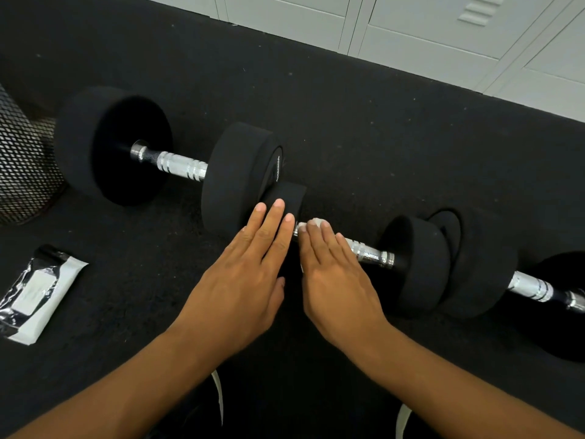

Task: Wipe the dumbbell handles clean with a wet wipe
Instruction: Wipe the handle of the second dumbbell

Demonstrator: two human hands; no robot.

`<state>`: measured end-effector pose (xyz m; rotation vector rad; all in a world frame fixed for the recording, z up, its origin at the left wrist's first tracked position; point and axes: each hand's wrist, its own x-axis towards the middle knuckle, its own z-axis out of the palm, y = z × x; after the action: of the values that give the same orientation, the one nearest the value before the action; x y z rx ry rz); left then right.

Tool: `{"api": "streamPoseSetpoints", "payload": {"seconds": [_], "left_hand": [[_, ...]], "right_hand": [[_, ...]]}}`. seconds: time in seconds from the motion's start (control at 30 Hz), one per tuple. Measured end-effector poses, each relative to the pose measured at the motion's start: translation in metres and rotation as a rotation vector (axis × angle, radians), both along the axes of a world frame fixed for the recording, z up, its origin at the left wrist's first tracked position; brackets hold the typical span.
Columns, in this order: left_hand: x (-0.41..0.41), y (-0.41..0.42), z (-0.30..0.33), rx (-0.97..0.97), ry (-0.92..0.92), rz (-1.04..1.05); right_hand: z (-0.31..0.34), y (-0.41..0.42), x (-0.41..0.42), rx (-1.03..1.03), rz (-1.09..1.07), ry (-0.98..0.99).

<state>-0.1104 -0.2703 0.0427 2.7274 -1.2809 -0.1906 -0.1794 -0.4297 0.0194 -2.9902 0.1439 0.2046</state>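
Observation:
Three black dumbbells with chrome handles lie in a row on the floor. The middle dumbbell's handle (367, 253) runs under my right hand (335, 274). That hand lies flat over the handle with straight fingers and presses a white wet wipe (314, 222) onto it. Only slivers of the wipe show, at the fingertips and beside the palm. My left hand (250, 274) rests with straight fingers on this dumbbell's small left head (286, 198). The large left dumbbell's handle (182, 165) and the right dumbbell's handle (531, 286) are bare.
A wet wipe packet (38, 293) lies on the black rubber floor (348, 128) at the left. A black mesh bin (22, 160) stands at the far left. Pale lockers (443, 36) line the back. My shoes' white edges (218, 397) show at the bottom.

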Motion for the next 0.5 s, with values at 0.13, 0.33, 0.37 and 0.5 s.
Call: {"api": "streamPoseSetpoints", "payload": {"seconds": [0.13, 0.33, 0.37, 0.5], "left_hand": [[-0.002, -0.004, 0.0, -0.001, -0.037, 0.018], [0.001, -0.009, 0.003, 0.011, -0.092, 0.006], [0.001, -0.008, 0.002, 0.007, -0.087, 0.005], [0.003, -0.007, -0.003, 0.03, -0.097, 0.0]], "right_hand": [[0.001, -0.003, 0.018, 0.044, 0.013, 0.074], [0.005, -0.004, 0.006, 0.089, 0.011, 0.066], [0.004, -0.001, -0.001, 0.086, 0.003, 0.052], [0.002, 0.0, -0.003, 0.084, -0.022, 0.03]]}}
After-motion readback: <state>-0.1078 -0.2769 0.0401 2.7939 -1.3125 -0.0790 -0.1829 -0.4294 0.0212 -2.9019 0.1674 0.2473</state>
